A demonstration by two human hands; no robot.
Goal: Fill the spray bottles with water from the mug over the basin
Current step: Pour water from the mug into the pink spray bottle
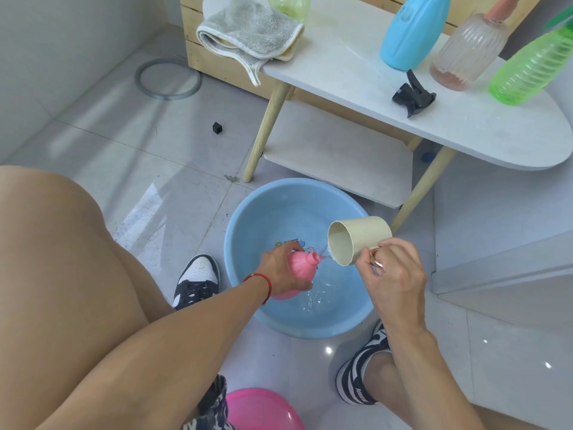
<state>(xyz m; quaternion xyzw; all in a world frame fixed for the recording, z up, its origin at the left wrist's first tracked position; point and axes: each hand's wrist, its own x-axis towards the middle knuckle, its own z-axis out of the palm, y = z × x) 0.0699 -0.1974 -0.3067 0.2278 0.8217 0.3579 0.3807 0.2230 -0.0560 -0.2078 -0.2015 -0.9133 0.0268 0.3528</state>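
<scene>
My left hand (pixel 280 268) grips a pink spray bottle (pixel 302 265) with no cap, tilted with its neck pointing right, over the blue basin (pixel 248 218) on the floor. My right hand (pixel 393 274) holds a beige mug (pixel 356 238) by its handle, tipped so its mouth faces left. A thin stream of water runs from the mug's lip toward the bottle's neck. Some water lies in the basin. On the white table (pixel 356 72) stand a blue bottle (pixel 412 29), a clear ribbed bottle (pixel 468 51) and a green bottle (pixel 533 66), with a black spray head (pixel 414 96) lying beside them.
A grey folded cloth (pixel 248 29) hangs over the table's left corner, near a pale green bottle (pixel 290 4). A pink basin (pixel 263 411) sits at the bottom edge between my feet. A small black cube (pixel 217 128) and a clear ring (pixel 167 78) lie on the tiled floor.
</scene>
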